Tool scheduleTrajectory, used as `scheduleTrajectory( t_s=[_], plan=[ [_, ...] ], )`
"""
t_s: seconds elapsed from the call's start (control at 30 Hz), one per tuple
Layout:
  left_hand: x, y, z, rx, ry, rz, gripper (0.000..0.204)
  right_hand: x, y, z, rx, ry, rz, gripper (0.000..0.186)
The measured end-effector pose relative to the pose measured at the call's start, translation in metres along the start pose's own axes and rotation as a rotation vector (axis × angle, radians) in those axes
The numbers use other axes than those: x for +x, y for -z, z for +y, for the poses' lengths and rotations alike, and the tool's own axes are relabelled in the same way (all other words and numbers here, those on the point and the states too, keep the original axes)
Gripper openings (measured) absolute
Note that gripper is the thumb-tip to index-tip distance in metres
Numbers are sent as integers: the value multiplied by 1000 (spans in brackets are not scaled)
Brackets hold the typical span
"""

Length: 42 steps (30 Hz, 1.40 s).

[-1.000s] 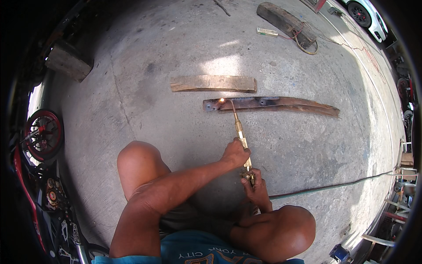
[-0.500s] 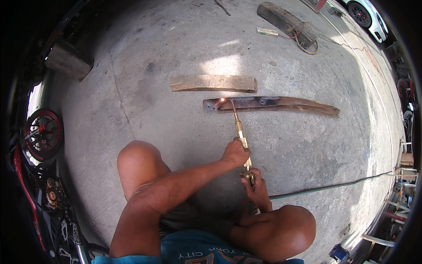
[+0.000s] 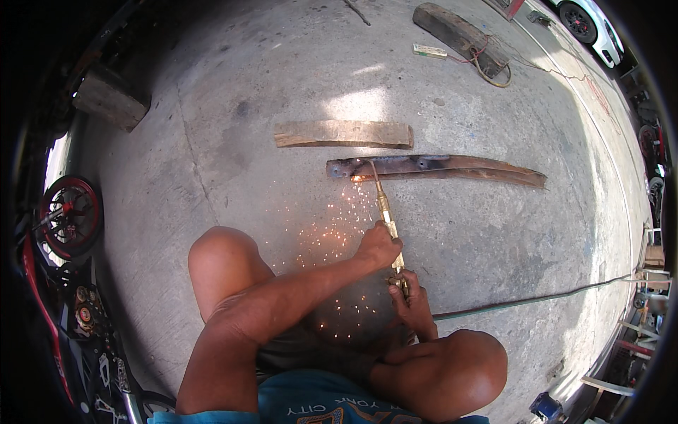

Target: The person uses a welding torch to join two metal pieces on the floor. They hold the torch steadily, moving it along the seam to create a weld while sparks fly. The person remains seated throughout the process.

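My left hand [image 3: 379, 246] is wrapped round the brass body of a cutting torch [image 3: 385, 206]. Lower down, my right hand [image 3: 412, 299] grips the torch's rear end by its valve knobs. The copper tip reaches up to a rusty steel channel piece [image 3: 466, 166] lying on the concrete. Near the channel's left end, its lower edge glows orange. From that spot a spray of sparks [image 3: 328, 237] falls toward me, over the floor and past my left forearm.
A wooden block [image 3: 342, 133] lies just beyond the steel. A hose [image 3: 537, 302] runs off to the right. Farther back are a timber beam [image 3: 459, 39] with wires and a small pale box [image 3: 429, 51]. A motorcycle [image 3: 78, 304] stands at left, a white car [image 3: 597, 32] at far right.
The bright glow on top of the steel has given way to an orange glow at its lower edge. Sparks now spray toward me. Both hands keep their grip, nearly still.
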State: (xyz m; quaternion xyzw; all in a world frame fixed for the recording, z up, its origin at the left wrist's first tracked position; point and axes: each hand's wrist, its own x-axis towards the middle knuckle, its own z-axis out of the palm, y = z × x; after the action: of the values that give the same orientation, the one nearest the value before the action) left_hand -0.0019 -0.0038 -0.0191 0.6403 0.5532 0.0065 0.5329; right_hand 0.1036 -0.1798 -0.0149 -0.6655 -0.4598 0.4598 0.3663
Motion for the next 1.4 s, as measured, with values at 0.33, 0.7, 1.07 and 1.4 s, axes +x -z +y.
scheduleTrajectory(
  t_s=[0.33, 0.7, 1.07, 1.4],
  plan=[
    [-1, 1, 1, -4, 6, -13, 51, 0, -1, 3, 11, -20, -5, 37],
    [-4, 4, 3, -13, 9, -14, 51, 1, -2, 6, 16, -42, -9, 41],
    [-6, 3, 5, -13, 10, -25, 51, -1, -3, 15, 21, -33, 7, 41],
    [-4, 1, 3, 2, -1, -21, 50, -2, -3, 14, 40, -31, -3, 40]
  ],
)
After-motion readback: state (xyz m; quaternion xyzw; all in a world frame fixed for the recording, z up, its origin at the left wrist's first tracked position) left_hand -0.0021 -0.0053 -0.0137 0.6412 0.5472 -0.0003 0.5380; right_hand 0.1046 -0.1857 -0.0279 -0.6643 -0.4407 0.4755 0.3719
